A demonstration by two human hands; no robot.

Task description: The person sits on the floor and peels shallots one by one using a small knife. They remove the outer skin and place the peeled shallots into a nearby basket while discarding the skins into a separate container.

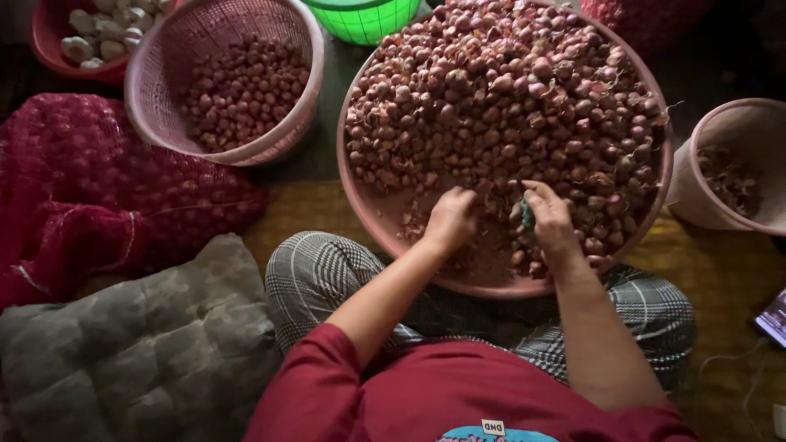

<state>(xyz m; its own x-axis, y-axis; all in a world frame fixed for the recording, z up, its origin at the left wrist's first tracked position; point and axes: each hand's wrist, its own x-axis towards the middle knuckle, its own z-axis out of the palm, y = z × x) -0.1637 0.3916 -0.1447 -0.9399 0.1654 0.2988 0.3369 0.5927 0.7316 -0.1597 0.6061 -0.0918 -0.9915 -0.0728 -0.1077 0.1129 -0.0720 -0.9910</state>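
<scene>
A wide pink basin (364,214) rests on my lap, heaped with small reddish shallots (508,90). My left hand (450,219) reaches into the near edge of the heap with its fingers curled down among the shallots; whether it grips one is hidden. Beside it, my right hand (550,219) is closed around a small teal-handled tool (528,216), with its fingertips touching the shallots. Loose papery skins lie on the basin's bare bottom between the two hands.
A pink mesh basket (147,98) with shallots stands at the upper left, a red bowl of garlic (49,49) behind it. A green basket (360,20) sits at the top, a pink bucket (696,164) of skins at right. Red net sacks (74,188) and a grey cushion (139,344) lie at left.
</scene>
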